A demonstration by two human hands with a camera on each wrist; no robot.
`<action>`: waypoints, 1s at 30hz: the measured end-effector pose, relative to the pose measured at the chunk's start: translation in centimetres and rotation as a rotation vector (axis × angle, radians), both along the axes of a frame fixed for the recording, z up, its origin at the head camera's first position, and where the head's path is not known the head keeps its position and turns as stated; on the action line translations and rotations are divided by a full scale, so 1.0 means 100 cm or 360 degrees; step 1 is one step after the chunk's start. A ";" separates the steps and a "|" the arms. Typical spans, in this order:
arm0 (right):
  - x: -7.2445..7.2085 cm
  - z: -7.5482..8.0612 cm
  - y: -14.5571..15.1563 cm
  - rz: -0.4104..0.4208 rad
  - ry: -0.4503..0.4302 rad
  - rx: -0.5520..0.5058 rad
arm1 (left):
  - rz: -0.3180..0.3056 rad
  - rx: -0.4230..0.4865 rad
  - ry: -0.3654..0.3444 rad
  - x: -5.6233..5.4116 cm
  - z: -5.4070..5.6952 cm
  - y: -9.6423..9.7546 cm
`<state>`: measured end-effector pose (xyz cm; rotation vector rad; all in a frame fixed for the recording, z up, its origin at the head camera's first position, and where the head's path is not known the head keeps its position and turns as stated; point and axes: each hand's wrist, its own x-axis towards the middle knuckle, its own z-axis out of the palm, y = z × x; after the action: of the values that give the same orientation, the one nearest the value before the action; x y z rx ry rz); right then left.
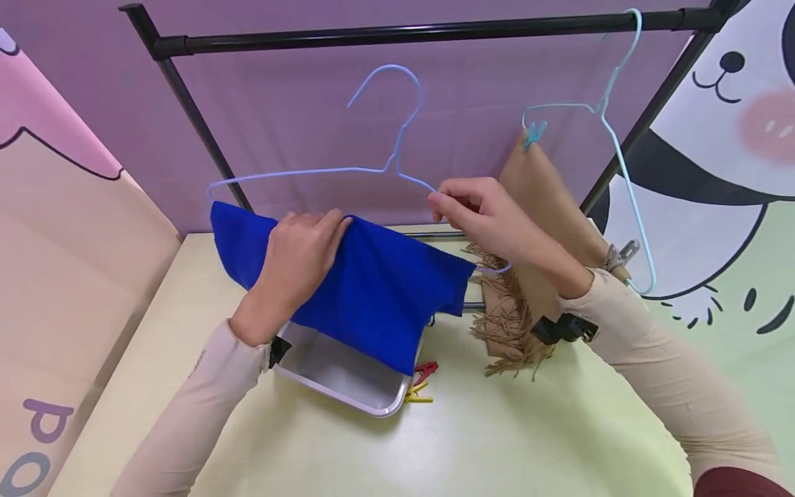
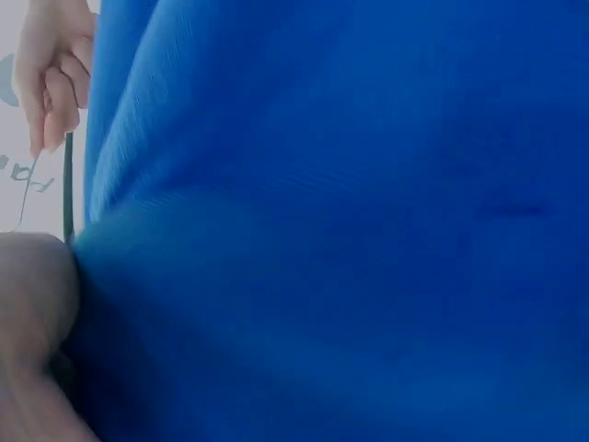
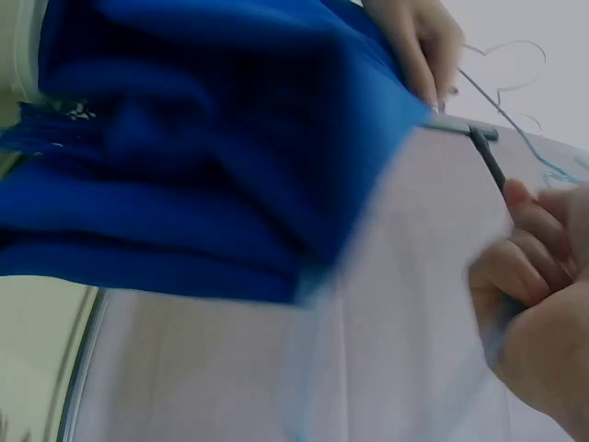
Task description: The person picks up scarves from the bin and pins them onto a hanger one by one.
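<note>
A blue cloth (image 1: 379,290) hangs folded over the lower part of a lavender wire hanger (image 1: 348,169), whose hook points up and is off the rack. Near the middle of the cloth's top edge, my left hand (image 1: 298,252) grips the fabric. My right hand (image 1: 487,214) pinches the hanger's right shoulder wire between thumb and fingers. In the left wrist view the cloth (image 2: 322,203) fills most of the picture. The right wrist view shows its hanging folds (image 3: 193,184) beside my curled right fingers (image 3: 520,272).
A black rack bar (image 1: 348,36) runs behind. On its right side hangs a teal hanger (image 1: 632,193) with a fringed brown scarf (image 1: 540,186), held by a teal clip (image 1: 534,134) and a grey clip (image 1: 621,255). Below are a metal tray (image 1: 335,397), red clip (image 1: 426,371) and yellow clip (image 1: 419,398).
</note>
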<state>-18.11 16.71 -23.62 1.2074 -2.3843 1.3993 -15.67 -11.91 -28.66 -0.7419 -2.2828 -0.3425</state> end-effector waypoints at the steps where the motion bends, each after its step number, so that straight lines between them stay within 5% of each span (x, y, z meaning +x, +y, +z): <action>1: 0.000 -0.002 -0.001 0.0002 0.0031 -0.0075 | 0.0058 0.0038 -0.0018 0.000 0.001 0.001; 5: 0.004 -0.002 -0.009 0.0018 0.0131 -0.0252 | 0.0163 0.0085 -0.0065 0.004 0.001 0.007; 9: 0.005 0.004 -0.016 -0.0006 0.0158 -0.0285 | 0.0063 0.0041 0.0100 0.020 -0.007 0.025; 13: 0.003 0.011 -0.017 -0.0048 0.0163 -0.0309 | -0.0035 -0.0064 0.0259 0.045 -0.025 0.058; 15: 0.003 0.014 -0.016 -0.0069 0.0171 -0.0314 | 0.0002 -0.0151 0.0282 0.052 -0.038 0.075; 20: 0.006 0.019 -0.017 -0.0135 0.0187 -0.0313 | 0.0300 -0.0304 0.0180 0.041 -0.056 0.106; 22: 0.007 0.017 -0.019 -0.0145 0.0166 -0.0308 | 0.0339 -0.0321 0.0120 0.035 -0.056 0.110; 26: 0.007 0.014 -0.024 -0.0137 0.0121 -0.0282 | 0.0157 -0.0102 -0.0061 0.035 -0.043 0.105; 30: 0.003 0.011 -0.029 -0.0157 0.0111 -0.0234 | -0.0150 0.0435 -0.0317 0.035 -0.011 0.100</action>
<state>-17.79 13.82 -22.56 1.0694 -2.2190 1.4480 -12.14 -1.93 -29.76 -0.7002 -2.3240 -0.7867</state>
